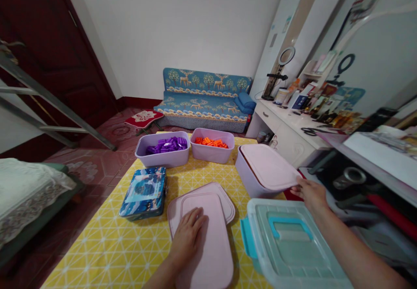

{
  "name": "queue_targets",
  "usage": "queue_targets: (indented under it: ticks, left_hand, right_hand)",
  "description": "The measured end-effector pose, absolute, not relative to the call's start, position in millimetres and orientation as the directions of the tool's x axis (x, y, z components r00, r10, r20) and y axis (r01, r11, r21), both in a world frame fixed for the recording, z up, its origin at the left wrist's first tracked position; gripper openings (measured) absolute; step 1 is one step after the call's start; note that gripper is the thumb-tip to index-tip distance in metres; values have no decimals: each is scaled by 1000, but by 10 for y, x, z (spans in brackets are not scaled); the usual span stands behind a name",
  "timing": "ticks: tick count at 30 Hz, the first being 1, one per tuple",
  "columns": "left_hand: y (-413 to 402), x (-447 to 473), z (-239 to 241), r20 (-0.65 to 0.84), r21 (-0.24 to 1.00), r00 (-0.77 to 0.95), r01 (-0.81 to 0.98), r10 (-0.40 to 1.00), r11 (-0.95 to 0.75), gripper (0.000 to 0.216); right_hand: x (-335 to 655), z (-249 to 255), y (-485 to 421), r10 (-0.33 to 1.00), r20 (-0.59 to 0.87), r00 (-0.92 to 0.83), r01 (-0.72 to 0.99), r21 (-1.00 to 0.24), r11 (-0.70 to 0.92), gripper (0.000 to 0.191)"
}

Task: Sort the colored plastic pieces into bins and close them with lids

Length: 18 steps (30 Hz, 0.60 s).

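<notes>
My left hand [188,239] lies flat with its fingers out on a pink lid [211,254], the upper one of several stacked loosely on the table. Another lid [224,204] pokes out beneath it at an angle. At the right, my right hand [311,192] pinches the near corner of a pink box lid [269,165]. That lid sits askew over a lilac storage box [249,178], with a dark gap along its left side. What the box contains is hidden.
Behind the lids stand a lilac bin of purple pieces [167,146] and one of orange pieces [211,143]. A blue tin [145,192] lies left. A teal-handled clear-lidded box [293,241] occupies the near right. A cluttered white dresser [286,124] stands beyond.
</notes>
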<state>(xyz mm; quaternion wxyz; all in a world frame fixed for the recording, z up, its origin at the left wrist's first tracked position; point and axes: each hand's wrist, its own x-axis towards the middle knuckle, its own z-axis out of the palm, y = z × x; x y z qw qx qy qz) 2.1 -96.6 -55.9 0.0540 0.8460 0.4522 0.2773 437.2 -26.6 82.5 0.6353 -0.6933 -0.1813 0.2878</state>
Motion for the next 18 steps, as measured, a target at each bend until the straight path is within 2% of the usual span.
queue_targets:
  ticks: [10,18]
  left_hand:
    - [-962,18,-569,406,333,441,744,800,-579,42]
    - [-968,22,-598,399,339,441,744,804,-576,40]
  right_hand:
    - [4413,853,-179,637,-253,728,-10,-933,-359,19]
    - [4507,942,-152,664,-276,695,109,-873,-475,20]
